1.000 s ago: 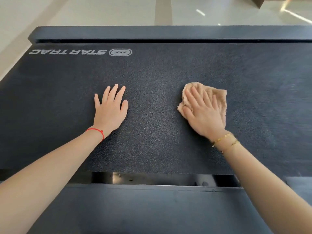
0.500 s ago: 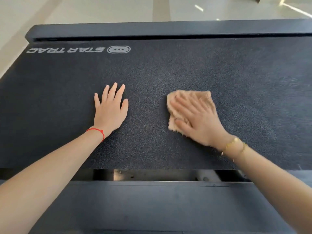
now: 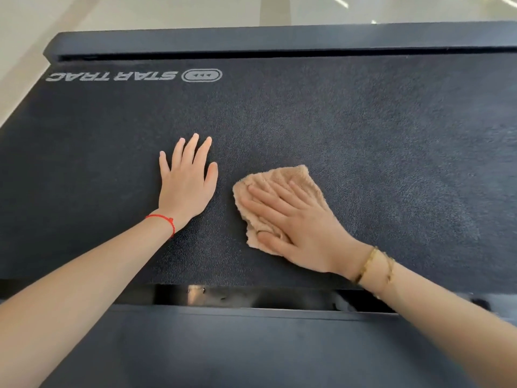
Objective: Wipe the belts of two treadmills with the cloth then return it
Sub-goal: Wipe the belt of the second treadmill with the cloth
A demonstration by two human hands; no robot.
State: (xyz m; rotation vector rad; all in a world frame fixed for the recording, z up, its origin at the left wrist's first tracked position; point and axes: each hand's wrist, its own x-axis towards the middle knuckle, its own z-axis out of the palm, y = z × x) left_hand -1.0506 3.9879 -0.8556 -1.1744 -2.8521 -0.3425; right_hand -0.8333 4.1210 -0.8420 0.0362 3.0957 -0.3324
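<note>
Dark treadmill belt (image 3: 363,130) fills most of the view, w/ a fine pebbled, grainy rubber texture, matte, near-black. White upside-down "STAR TRAC" lettering (image 3: 112,76) w/ an oval logo beside it sits at the belt's far left corner. Beyond the belt runs a smooth dark rear end cap (image 3: 279,37), straight-edged w/ a rounded left corner; past that, pale glossy floor (image 3: 140,9). Left hand (image 3: 186,183) lies flat on the belt, palm down, fingers straight and slightly spread, holding nothing; thin red string bracelet (image 3: 162,219) at the wrist. Right hand (image 3: 293,219) presses flat on the cloth (image 3: 282,180), fingers straight & fanned toward the left, thumb lying across the cloth's near edge – pressing, not gripping. Cloth is tan/beige, fluffy terry-type pile, crumpled into a rough irregular patch w/ ragged edges, lying on the belt approx. mid-width, just right of the left hand but not touching it. Two thin gold chain bracelets (image 3: 375,264) on the right wrist. At the belt's near edge there's a narrow gap (image 3: 223,296) showing shiny metal & a few dark specks. Nearer still, a smooth matte dark panel (image 3: 223,348) spans the bottom, both forearms crossing over it.
</note>
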